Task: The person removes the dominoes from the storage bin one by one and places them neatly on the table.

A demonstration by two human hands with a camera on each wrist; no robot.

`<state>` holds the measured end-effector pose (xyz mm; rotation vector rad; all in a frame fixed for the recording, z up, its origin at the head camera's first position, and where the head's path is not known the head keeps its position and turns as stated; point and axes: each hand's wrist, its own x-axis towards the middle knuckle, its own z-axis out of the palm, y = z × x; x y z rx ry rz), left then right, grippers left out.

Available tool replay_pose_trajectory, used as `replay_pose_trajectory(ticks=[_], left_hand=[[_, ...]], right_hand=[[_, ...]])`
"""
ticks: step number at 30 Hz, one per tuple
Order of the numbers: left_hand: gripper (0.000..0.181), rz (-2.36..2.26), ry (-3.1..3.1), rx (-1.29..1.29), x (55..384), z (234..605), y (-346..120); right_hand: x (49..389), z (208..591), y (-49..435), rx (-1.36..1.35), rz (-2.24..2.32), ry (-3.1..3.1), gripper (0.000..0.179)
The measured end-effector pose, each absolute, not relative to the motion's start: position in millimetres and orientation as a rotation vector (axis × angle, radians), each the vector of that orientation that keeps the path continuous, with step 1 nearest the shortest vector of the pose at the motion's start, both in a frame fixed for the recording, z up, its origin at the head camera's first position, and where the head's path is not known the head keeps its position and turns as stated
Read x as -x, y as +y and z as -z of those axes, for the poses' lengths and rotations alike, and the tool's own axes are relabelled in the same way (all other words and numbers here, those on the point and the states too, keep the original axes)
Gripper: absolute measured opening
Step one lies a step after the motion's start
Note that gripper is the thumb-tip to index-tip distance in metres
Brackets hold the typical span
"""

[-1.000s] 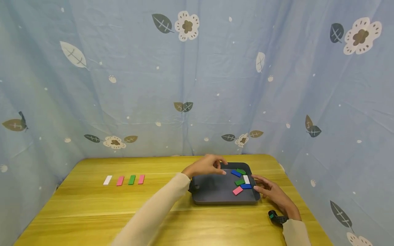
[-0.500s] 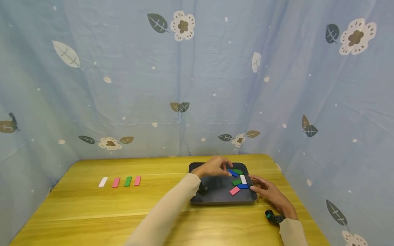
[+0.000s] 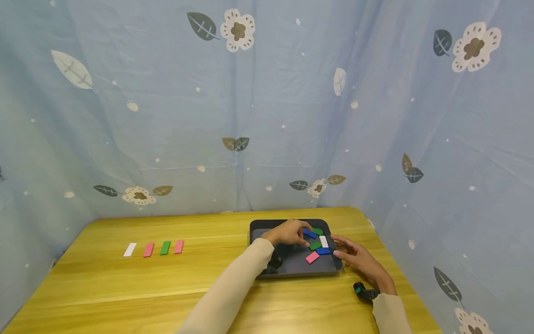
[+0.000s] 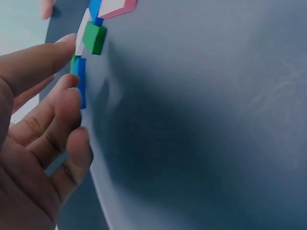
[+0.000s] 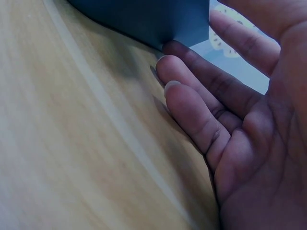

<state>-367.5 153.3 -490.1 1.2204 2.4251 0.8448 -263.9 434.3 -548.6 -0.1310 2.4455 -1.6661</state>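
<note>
My left hand point(image 3: 289, 233) hovers inside a dark grey tray point(image 3: 292, 272), thumb and fingers apart with nothing between them. Close to its fingertips lie a blue tile point(image 3: 310, 234), a green tile point(image 3: 318, 231) and a second green tile point(image 3: 314, 246). A white tile point(image 3: 323, 241), another blue tile point(image 3: 323, 251) and a pink tile point(image 3: 312, 257) lie further right and nearer the front. In the left wrist view the fingers point(image 4: 41, 67) are bent beside the tiles. Against the tray's right wall rests my right hand point(image 3: 363, 262), its fingers point(image 5: 189, 108) relaxed and touching the outside.
To the left, a white tile point(image 3: 130, 249), a pink tile point(image 3: 148, 250), a green tile point(image 3: 165, 248) and another pink tile point(image 3: 178, 246) stand in a spaced row on the wooden table point(image 3: 167, 287). A patterned curtain point(image 3: 267, 106) hangs behind and at the sides.
My left hand has moved right and down into the tray, toward the blue and green tiles. The right hand has stayed at the tray's right side. The head view has shifted slightly.
</note>
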Motion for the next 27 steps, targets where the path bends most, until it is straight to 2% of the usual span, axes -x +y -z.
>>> replay_pose_trajectory(ticks=[7,20,27], left_hand=[[0.051,-0.765,2.363,-1.176,366.4,499.2,158.2],[0.016,-0.736,2.357,-1.24,365.2,506.7,166.5],[0.035,-0.727,2.321,-1.217,358.9,500.4,166.8]], right_hand=[[264.1,547.6,434.0,0.147,1.671,2.45,0.055],[264.3,552.3,436.8,0.181,1.668,2.46,0.058],[264.3,551.8,436.4,0.204,1.666,2.468,0.056]])
